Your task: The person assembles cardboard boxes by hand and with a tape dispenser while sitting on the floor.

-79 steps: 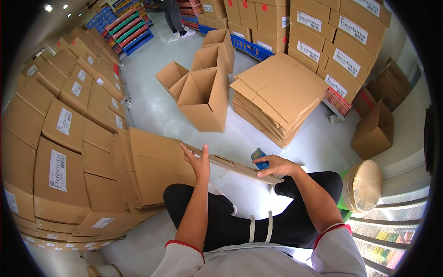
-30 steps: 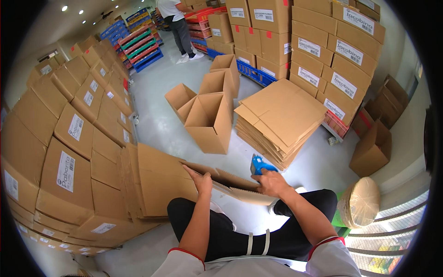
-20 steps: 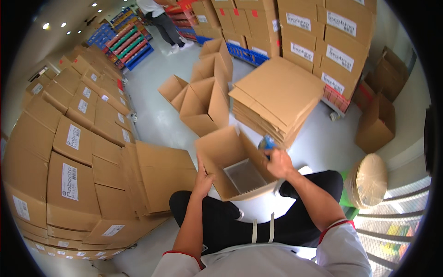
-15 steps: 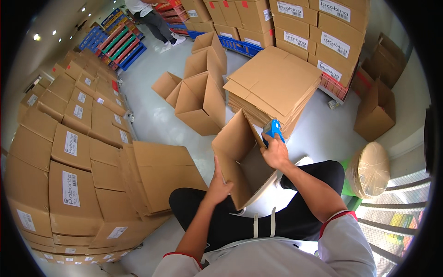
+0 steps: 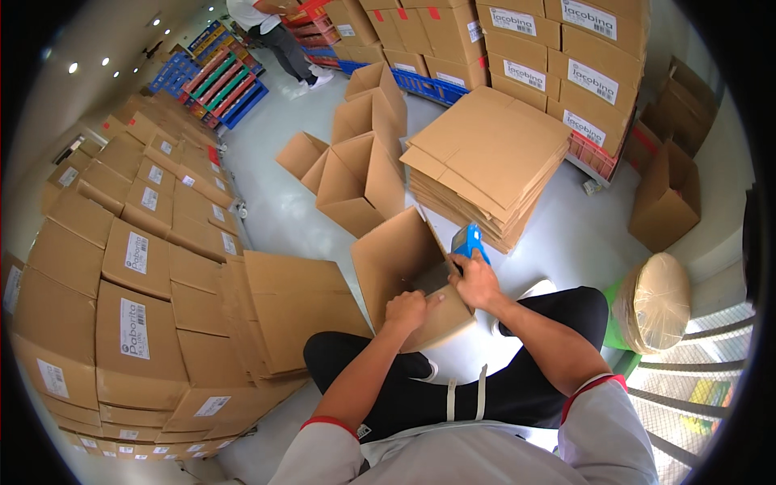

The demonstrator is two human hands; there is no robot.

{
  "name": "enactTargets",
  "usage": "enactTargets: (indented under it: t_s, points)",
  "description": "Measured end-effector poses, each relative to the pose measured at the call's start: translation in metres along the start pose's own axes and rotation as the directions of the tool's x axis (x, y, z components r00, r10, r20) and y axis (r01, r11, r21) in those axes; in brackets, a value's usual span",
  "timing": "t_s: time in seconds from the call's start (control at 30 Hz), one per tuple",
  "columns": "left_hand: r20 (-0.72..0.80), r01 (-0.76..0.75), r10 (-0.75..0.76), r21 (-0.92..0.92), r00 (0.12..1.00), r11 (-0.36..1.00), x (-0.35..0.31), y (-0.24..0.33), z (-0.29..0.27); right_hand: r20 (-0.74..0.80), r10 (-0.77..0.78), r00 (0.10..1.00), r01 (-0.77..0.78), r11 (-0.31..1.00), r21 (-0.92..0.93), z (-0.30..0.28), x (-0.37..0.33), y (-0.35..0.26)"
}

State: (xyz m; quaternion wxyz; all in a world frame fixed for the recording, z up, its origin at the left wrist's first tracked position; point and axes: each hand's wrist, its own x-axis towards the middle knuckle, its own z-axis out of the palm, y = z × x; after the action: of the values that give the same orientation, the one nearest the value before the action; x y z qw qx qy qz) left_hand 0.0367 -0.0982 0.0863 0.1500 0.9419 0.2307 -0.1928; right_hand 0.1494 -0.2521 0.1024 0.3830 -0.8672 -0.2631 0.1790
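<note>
An open cardboard box stands in front of me, between my knees, its opening tilted up toward me. My left hand is curled over the box's near edge, with one finger stretched to the right along it. In my right hand is a blue tape dispenser, held at the box's right wall. The fingers round its handle are partly hidden. Just beyond the box lies a stack of flat cardboard sheets.
Several open boxes stand on the floor ahead. Stacked labelled cartons line the left, beside leaning folded cardboard. More cartons rise on pallets at the back right. A wrapped roll stands at right; a person stands far off.
My left hand has moved from the box's left side to its near edge. The box has turned and tipped, and the tape dispenser has shifted slightly left and lower.
</note>
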Motion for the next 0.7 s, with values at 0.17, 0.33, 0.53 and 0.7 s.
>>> enactTargets:
  t_s: [0.17,0.33,0.53,0.7]
  points:
    - [-0.261,-0.124,0.144,0.091,0.955,0.988,0.017,0.015,-0.032,0.1,-0.034,0.994,0.038,0.998,-0.04,-0.008,-0.009,-0.008]
    - [-0.668,0.018,0.024,0.055,0.744,0.998,0.035,-0.026,-0.075,0.175,-0.056,0.983,0.058,0.998,-0.009,-0.009,-0.008,-0.009]
    - [-0.27,-0.038,-0.011,-0.177,0.963,0.984,0.004,-0.04,-0.032,0.145,0.012,0.989,-0.015,1.0,0.022,-0.001,-0.006,-0.006]
    - [0.03,-0.056,0.059,-0.107,0.998,0.993,-0.006,-0.038,0.0,0.206,-0.007,0.978,0.0,0.999,0.033,0.001,0.0,0.0]
